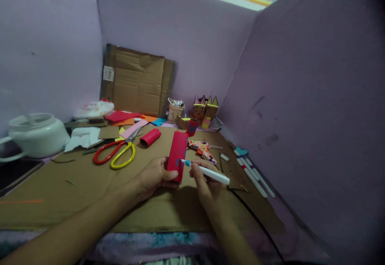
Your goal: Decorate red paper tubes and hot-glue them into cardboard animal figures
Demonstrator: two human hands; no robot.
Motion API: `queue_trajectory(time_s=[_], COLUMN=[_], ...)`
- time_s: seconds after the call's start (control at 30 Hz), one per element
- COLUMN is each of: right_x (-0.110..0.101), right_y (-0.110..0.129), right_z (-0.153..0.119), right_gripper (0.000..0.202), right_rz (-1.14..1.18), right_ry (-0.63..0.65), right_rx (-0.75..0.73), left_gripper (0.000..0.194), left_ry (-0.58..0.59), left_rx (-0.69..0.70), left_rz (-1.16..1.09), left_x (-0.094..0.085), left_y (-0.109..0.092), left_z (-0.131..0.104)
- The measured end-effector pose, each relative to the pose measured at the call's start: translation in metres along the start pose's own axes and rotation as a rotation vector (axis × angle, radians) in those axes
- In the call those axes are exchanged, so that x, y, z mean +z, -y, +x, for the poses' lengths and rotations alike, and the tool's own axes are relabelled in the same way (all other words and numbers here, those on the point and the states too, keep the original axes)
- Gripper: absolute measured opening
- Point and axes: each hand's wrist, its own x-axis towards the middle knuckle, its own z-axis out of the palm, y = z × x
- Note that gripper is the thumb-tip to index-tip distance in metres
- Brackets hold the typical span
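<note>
My left hand (156, 175) grips the lower end of a long red piece (178, 146), its thumb lying across the front. Blue marks show on the red surface. My right hand (207, 180) is closed around a white marker (214, 174) with a blue end, whose tip points left at the lower part of the red piece and touches it or is very close. Beyond my left hand lie a short red roll (150, 137) and scissors (123, 148) with one red and one yellow handle. A patterned paper piece (202, 149) lies beyond my right hand.
Several markers (254, 176) lie at the right beside the wall. A white pot (39, 136) stands at the left, near colored paper (123, 116). Cardboard (135, 80) leans at the back beside a marker holder (175, 111) and crown-like crafts (206, 108). A dark cable (255, 217) crosses the front right.
</note>
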Motion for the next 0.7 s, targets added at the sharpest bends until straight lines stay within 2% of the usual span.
queue_trajectory(time_s=[0.3,0.7], right_x=[-0.0016,-0.0008], right_y=[0.0073,0.0039], right_z=[0.0016,0.0011], right_gripper=[0.018,0.016], right_rz=[-0.006,-0.014], right_ry=[0.058,0.029], right_rx=[0.014,-0.001], left_gripper=[0.045,0.051], left_ry=[0.01,-0.001], left_rx=[0.015,0.002], left_rz=[-0.006,0.0], left_x=[-0.0006,0.0009], left_y=[0.0008,-0.0003], left_z=[-0.0004,-0.0012])
